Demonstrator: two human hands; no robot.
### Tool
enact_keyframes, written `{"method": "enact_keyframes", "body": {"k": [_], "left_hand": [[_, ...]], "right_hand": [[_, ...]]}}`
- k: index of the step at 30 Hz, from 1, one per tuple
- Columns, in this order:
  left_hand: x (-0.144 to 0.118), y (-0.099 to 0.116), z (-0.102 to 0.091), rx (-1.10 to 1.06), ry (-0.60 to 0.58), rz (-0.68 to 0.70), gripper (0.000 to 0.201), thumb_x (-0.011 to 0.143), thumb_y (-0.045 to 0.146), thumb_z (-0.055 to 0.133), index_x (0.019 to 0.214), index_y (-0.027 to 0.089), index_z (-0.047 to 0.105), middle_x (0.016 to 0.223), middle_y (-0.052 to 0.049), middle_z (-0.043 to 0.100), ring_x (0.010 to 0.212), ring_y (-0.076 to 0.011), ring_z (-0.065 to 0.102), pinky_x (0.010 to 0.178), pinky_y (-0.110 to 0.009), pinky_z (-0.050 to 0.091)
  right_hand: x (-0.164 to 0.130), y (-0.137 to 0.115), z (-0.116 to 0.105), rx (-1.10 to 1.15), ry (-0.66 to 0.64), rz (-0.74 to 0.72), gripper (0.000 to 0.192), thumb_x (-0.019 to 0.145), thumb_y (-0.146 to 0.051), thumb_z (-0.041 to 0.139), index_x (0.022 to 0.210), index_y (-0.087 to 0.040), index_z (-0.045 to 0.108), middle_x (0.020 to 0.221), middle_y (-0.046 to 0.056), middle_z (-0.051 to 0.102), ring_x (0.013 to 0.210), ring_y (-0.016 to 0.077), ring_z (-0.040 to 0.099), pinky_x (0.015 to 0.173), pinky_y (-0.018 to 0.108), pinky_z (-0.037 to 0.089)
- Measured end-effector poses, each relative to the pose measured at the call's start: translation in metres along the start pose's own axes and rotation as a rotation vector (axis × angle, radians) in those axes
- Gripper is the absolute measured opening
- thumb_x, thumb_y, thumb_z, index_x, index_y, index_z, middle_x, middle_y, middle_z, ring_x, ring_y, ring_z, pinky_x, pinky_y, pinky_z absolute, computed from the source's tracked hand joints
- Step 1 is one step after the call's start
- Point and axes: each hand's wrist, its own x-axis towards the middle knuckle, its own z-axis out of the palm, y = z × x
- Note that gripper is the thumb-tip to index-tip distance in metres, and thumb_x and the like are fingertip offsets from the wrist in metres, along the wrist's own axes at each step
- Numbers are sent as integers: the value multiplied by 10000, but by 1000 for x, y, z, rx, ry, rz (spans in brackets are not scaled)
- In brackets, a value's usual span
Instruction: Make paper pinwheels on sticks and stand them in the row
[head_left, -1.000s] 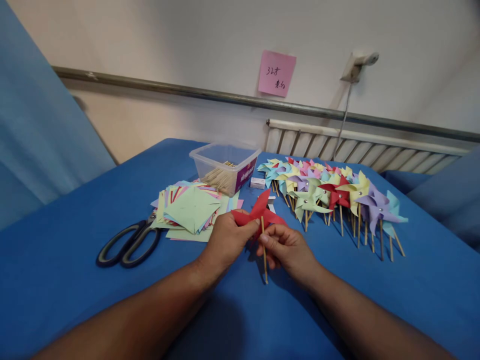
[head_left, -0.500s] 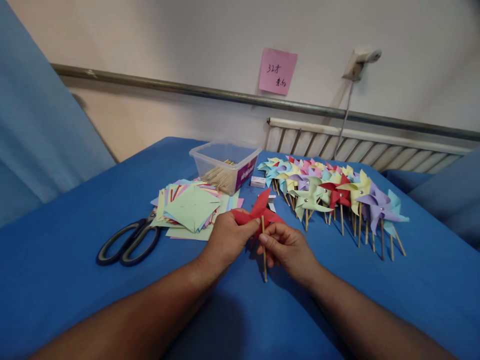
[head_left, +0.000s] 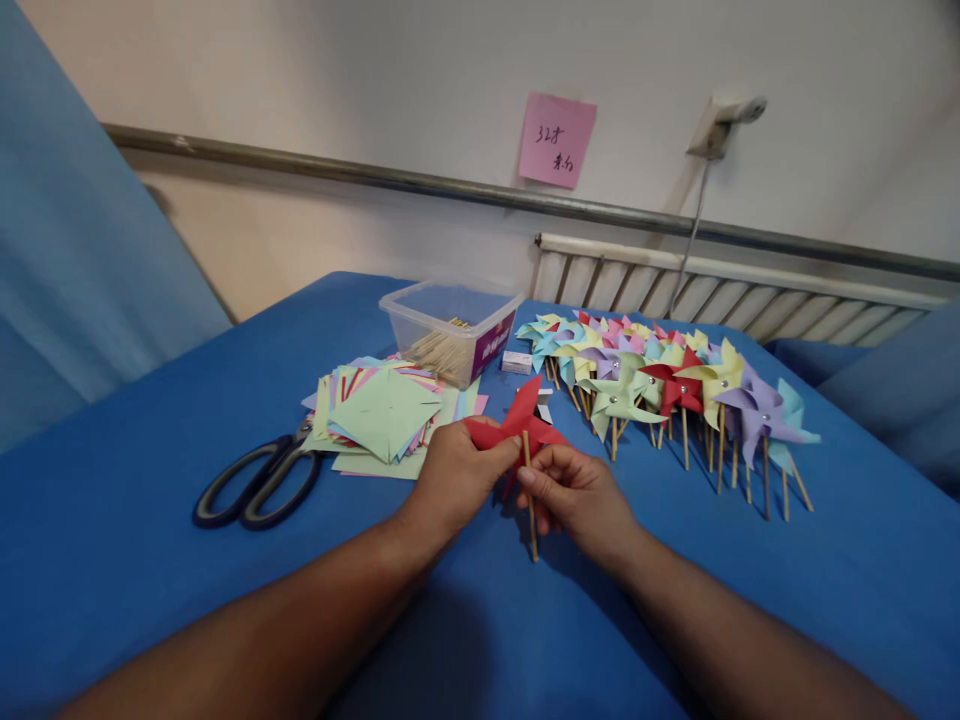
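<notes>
Left hand [head_left: 450, 478] grip pinches the red pinwheel [head_left: 517, 425] paper, right hand [head_left: 574, 492] pinches its stick [head_left: 529, 505] just under the hub, held low over the bench [head_left: 150, 580] mid-front, likely to keep paper square to stick; scissors [head_left: 259, 480] lie left.

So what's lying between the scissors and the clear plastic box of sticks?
In the head view, a fanned stack of coloured paper squares lies on the blue table, between the scissors and the plastic box.
</notes>
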Motion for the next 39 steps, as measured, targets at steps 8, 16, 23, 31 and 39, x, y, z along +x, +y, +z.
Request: {"method": "enact_keyframes", "body": {"k": [8,16,23,31,39], "left_hand": [[0,1,1,-9,25,-21,218,661,340,657,587,140,615,505,10,562,463,-110,483,434,-218,357],[1,-2,0,-13,24,8,208,663,340,668,601,147,626,512,18,580,461,-115,510,460,-224,385],[-2,1,0,-57,-14,1,230,654,359,704,680,141,637,540,25,574,500,-113,510,476,-219,382],[-2,2,2,-83,-5,-29,273,624,383,722,614,148,582,510,35,541,485,-103,474,459,-209,345],[-3,1,2,-24,6,-15,266,646,384,705,634,142,597,532,28,567,503,-110,492,482,-219,364]], "right_hand": [[0,-2,2,6,51,13,385,667,-503,717,636,-178,514,510,-29,622,308,52,462,309,162,347],[-1,-2,4,3,75,0,393,665,-515,713,628,-186,501,497,-30,614,304,51,443,301,161,333],[-1,-2,3,-21,98,-37,365,687,-486,702,633,-181,508,521,-29,616,324,51,455,320,163,337],[-1,0,3,-39,101,-43,346,702,-471,690,635,-185,508,524,-31,614,328,52,453,323,163,326],[-1,3,4,-51,104,-49,347,713,-473,683,637,-186,504,523,-29,614,326,54,457,323,164,327]]}}
